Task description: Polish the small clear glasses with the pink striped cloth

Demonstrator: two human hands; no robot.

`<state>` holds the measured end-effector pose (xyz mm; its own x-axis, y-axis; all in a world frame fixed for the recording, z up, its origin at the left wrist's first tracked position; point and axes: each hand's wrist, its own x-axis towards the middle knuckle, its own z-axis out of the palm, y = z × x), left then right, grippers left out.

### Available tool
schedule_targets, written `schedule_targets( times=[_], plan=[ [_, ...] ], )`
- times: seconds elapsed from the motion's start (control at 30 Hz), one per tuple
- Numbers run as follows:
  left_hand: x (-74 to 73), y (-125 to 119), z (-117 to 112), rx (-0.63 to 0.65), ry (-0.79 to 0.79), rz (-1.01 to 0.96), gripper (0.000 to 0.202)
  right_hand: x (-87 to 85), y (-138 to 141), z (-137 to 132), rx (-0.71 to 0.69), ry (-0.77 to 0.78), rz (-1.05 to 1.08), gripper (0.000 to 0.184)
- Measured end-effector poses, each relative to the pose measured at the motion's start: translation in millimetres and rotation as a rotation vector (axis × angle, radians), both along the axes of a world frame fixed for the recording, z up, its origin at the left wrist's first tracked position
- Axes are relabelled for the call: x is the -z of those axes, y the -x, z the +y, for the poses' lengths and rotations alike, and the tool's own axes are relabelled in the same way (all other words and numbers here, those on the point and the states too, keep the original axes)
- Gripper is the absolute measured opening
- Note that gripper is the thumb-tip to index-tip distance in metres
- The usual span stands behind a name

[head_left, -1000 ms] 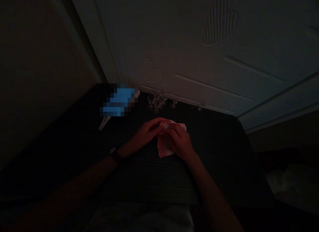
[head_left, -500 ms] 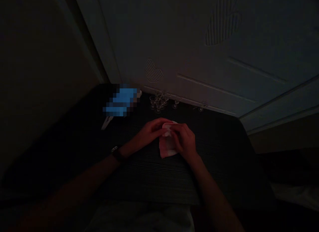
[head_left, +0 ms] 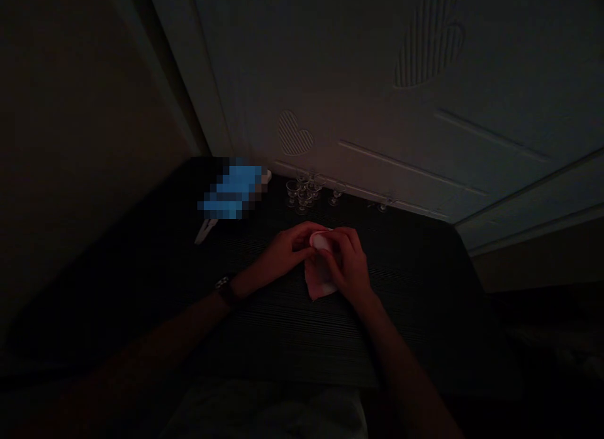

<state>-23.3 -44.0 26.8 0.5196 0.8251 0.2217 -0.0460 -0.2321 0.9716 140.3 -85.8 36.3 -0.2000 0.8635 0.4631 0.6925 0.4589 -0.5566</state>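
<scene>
Both hands hold a pink and white cloth [head_left: 319, 280] low over the dark table. My left hand [head_left: 289, 244], with a band on its wrist, curls round the cloth's far left side. My right hand [head_left: 352, 263] grips it from the right, fingers bent inward at the bunched upper part. A rounded, pale fold shows between the hands. The cloth's lower corner hangs towards me. Whether anything lies inside the cloth is hidden by the fingers and the dim light.
Several small stemmed glasses [head_left: 302, 194] stand clustered behind my hands on the dark table [head_left: 287, 338]. Another glass [head_left: 336, 195] stands apart, and one more [head_left: 384, 204] is farther right. A blurred, glowing blue screen [head_left: 236, 190] is at left. A pale panel with hearts [head_left: 294, 134] rises behind.
My fingers have drawn the cloth closer together, and its upper part looks rounder and more bunched. The view has shifted slightly. The glasses stand as before.
</scene>
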Motion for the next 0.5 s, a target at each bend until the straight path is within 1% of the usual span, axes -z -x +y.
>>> schedule_targets(
  times=[0.23, 0.5],
  plan=[
    [-4.9, 1.1, -1.1, 0.022, 0.02, 0.019, 0.035, -0.9, 1.0, 1.4, -0.028, 0.035, 0.062, 0.024],
    [-0.2, 1.1, 0.0, 0.011, 0.052, 0.006, 0.043, -1.2, 1.0, 2.0, -0.041, 0.034, 0.064, 0.028]
  ],
)
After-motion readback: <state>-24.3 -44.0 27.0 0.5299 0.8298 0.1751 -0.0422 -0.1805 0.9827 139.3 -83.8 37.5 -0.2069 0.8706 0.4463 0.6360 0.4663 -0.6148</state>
